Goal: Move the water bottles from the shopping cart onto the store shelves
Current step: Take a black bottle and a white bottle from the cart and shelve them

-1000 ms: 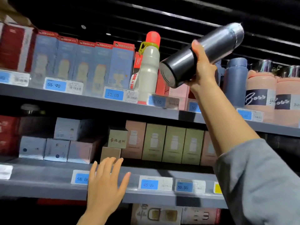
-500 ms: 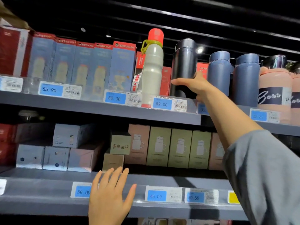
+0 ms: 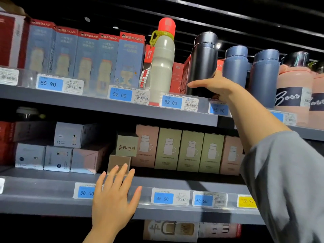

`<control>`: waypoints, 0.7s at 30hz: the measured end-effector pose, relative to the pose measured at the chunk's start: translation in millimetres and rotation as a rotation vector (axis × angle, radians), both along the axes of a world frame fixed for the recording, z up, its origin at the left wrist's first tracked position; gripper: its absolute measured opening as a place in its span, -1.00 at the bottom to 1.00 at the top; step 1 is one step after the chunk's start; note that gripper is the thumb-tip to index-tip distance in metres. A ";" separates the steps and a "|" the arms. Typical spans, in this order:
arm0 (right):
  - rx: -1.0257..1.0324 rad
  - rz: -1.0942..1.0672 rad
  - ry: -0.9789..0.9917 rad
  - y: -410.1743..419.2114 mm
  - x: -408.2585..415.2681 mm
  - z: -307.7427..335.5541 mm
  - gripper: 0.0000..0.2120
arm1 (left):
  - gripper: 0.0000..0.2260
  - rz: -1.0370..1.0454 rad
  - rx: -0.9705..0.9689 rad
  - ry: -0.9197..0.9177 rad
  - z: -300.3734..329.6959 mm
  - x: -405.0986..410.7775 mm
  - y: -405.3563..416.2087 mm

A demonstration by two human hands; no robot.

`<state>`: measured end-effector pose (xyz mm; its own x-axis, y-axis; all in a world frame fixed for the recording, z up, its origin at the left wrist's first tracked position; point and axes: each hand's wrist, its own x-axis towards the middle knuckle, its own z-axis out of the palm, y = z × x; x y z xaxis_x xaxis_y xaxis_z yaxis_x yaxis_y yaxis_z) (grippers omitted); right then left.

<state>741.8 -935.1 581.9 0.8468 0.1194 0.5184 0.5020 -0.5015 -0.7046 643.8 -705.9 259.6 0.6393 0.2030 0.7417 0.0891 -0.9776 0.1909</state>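
Note:
A tall black water bottle (image 3: pixel 204 58) stands upright on the upper grey shelf (image 3: pixel 70 100), between a grey bottle with a red cap (image 3: pixel 162 67) and two blue bottles (image 3: pixel 235 67). My right hand (image 3: pixel 219 86) wraps the black bottle's lower part, thumb stretched across its front and fingers hidden behind it. My left hand (image 3: pixel 112 202) hovers open with fingers spread in front of the lower shelf edge (image 3: pixel 43 199), holding nothing. The shopping cart is out of view.
Blue boxed bottles (image 3: pixel 84 57) fill the upper shelf's left side, and pink jugs (image 3: pixel 294 88) stand at its right. Green and pink mug boxes (image 3: pixel 191 149) and pale boxes (image 3: pixel 57 155) line the lower shelf. Price tags run along both edges.
A second ago my right hand held the black bottle tilted in the air; it now stands upright on the upper shelf with the hand still around it. The left hand barely moved.

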 end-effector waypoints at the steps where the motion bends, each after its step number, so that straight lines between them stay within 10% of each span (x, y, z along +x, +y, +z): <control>1: 0.006 0.000 -0.004 1.3 0.4 -0.7 0.11 | -0.37 -0.001 0.001 -0.002 -0.2 -0.1 -0.1; 12: -0.257 -0.276 -0.320 -7.2 -28.6 -34.5 -0.23 | -0.36 -0.027 0.007 -0.020 0.3 -1.2 0.0; 21: -0.082 0.145 -0.542 -30.9 -83.6 -145.9 -0.49 | -0.38 -0.032 -0.002 0.009 6.4 -6.1 -5.8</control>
